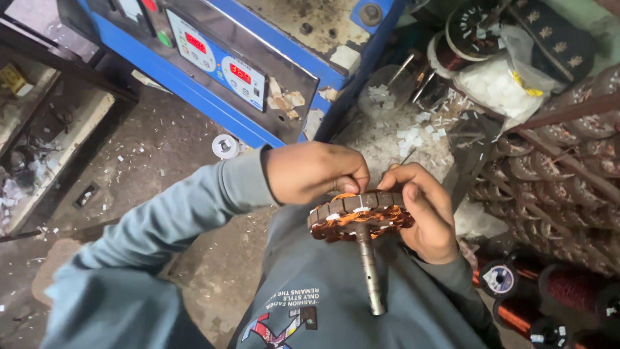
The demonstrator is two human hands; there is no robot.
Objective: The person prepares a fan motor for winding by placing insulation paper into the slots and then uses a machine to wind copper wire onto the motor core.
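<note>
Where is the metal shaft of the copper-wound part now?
In the head view, the metal shaft sits just right of centre, pointing down from the copper-wound part toward the grey shirt.

So the wound stator (pixel 359 216) sits between my left hand (pixel 313 171) and right hand (pixel 423 216), shaft (pixel 369 268) pointing back at my chest. Winding machine (pixel 226 64) is ahead on the left, wire spools (pixel 549 294) on my right.

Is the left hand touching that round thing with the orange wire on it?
Touching. The head view shows the left hand with its fingertips pressed onto the top edge of the copper-wound core, no gap between them.
</note>
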